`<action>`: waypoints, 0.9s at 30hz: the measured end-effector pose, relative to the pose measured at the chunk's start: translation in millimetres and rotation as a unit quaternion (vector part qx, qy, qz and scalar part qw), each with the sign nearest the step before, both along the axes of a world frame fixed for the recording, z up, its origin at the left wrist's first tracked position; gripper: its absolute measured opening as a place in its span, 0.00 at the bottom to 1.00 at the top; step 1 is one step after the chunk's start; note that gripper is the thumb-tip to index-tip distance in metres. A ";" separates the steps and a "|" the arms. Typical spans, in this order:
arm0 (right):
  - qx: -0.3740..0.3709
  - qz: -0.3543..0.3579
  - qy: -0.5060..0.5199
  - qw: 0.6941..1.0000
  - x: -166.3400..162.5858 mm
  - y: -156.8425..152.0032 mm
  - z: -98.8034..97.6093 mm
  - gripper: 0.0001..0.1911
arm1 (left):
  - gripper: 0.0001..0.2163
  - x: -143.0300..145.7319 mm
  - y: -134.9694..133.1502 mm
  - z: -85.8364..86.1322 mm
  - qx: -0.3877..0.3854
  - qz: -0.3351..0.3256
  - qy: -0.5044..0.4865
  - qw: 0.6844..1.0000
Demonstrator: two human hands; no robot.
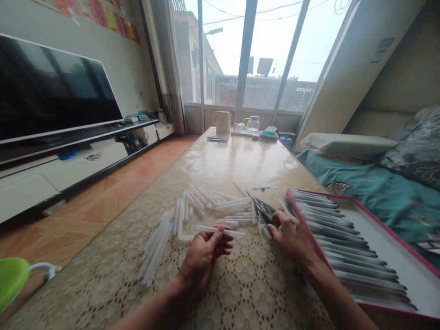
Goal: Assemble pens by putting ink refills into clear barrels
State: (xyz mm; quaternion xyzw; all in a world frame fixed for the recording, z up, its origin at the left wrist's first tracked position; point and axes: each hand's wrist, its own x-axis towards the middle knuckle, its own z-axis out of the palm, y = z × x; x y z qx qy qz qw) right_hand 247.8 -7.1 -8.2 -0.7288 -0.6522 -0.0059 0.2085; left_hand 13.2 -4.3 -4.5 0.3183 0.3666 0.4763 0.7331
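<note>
My left hand (206,252) is closed, pinching a white translucent pen tube (205,228) level above the table between thumb and fingers. My right hand (288,233) is at a pile of thin black pen refills (261,210), its fingers curled at their near ends; what lies between the fingertips is hidden. Many loose white tubes (182,215) are spread ahead of and left of my left hand, with a fanned bunch (156,252) at the left. Right of my right hand, a red-edged box (395,236) holds a long row of pens with dark ends (347,247).
The long table (237,298) has a patterned cover. At its far end stand a beige pitcher (222,123), a glass jar (253,123) and a tray. A green stool (13,279) is at the lower left, a teal-covered sofa (364,183) at the right.
</note>
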 end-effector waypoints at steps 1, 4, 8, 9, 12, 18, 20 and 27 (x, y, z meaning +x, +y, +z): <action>-0.009 -0.002 -0.006 1.000 -0.1 -1.4 1.4 0.04 | 0.13 -0.1 -0.3 0.6 -0.001 0.001 0.000 1.000; -0.015 -0.004 -0.023 1.000 -3.7 -4.5 6.4 0.04 | 0.13 -0.5 -0.5 2.2 -0.006 0.008 -0.001 1.000; -0.010 -0.009 -0.036 0.999 -6.2 -6.2 10.6 0.06 | 0.12 -0.5 -0.4 2.2 -0.012 0.024 -0.004 1.000; -0.007 -0.007 -0.034 0.999 -6.2 -6.4 11.6 0.06 | 0.12 -0.3 -0.6 2.1 -0.013 0.030 -0.005 0.999; 0.010 0.018 -0.017 1.000 -8.5 -7.6 16.7 0.06 | 0.11 0.6 -1.6 2.3 -0.025 0.055 -0.017 0.998; 0.020 0.151 0.095 0.984 -37.6 -19.2 35.5 0.05 | 0.09 -1.7 1.6 8.9 -0.057 0.128 -0.030 0.990; 0.024 0.182 0.110 0.977 -48.5 -24.1 39.6 0.05 | 0.10 -3.3 4.8 12.0 -0.068 0.158 -0.029 0.985; 0.047 0.196 0.099 0.974 -56.7 -27.5 37.8 0.04 | 0.10 -5.5 7.9 15.4 -0.073 0.172 -0.029 0.982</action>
